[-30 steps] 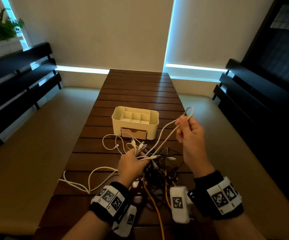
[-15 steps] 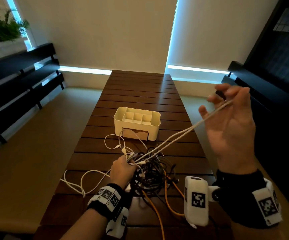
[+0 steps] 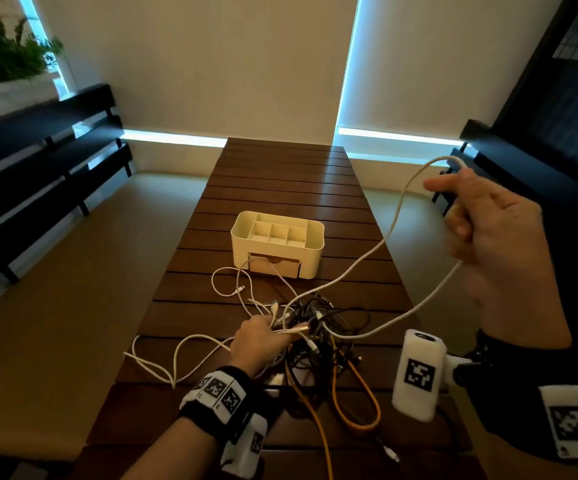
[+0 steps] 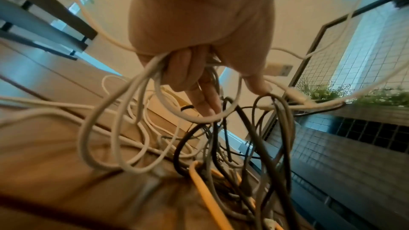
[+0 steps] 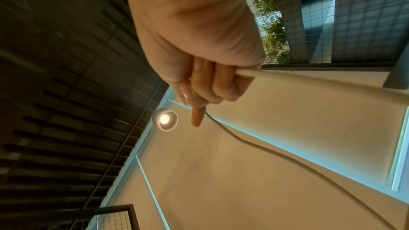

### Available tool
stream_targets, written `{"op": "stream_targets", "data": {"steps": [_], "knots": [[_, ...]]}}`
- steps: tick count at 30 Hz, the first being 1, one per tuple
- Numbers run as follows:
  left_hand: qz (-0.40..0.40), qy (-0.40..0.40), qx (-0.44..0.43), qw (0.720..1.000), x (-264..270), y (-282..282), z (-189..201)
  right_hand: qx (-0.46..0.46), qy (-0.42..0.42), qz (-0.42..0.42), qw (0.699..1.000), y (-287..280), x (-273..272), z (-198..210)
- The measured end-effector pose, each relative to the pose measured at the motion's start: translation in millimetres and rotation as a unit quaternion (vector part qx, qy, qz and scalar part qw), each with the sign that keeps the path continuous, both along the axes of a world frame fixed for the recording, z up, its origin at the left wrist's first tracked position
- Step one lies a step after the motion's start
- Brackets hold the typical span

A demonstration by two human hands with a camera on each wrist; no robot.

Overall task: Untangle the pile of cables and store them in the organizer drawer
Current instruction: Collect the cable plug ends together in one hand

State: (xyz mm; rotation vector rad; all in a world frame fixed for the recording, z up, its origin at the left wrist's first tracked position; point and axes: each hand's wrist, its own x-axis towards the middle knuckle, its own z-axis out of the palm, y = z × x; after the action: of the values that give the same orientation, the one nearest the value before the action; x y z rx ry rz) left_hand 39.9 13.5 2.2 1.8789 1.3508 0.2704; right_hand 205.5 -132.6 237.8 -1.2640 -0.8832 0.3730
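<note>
Since a second ago the white cable [image 3: 389,233] has been drawn up and right by the right hand [image 3: 491,237], fingers curled round it. Limp and light, it's best gripped near a plug. Left hand [image 3: 258,344] clutches the pile [image 3: 318,327] on the table [image 3: 280,174].

Left hand [image 3: 258,344]: fingertips buried among the cables [image 3: 318,327], individual strands in the pile indistinguishable. Right hand [image 3: 498,244]: the white cable [image 3: 398,209] disappears inside the curled fingers; its plug ends cannot be traced. Orange cable [image 3: 322,434]: cut off by the lower edge. Organizer [image 3: 277,244]: drawer interior concealed. Left wrist view: foreground blurred.
</note>
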Motion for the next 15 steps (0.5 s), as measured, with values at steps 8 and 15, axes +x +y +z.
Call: {"op": "stream_targets", "data": {"steps": [8, 15], "knots": [[-0.015, 0.115, 0.087, 0.989, -6, -8, -9, 0.136, 0.016, -0.063, 0.989, -4, 0, 6], [-0.009, 0.127, 0.096, 0.987, -20, 0, -9, 0.024, -0.317, -0.253, 0.914, -15, 15, -2]]}}
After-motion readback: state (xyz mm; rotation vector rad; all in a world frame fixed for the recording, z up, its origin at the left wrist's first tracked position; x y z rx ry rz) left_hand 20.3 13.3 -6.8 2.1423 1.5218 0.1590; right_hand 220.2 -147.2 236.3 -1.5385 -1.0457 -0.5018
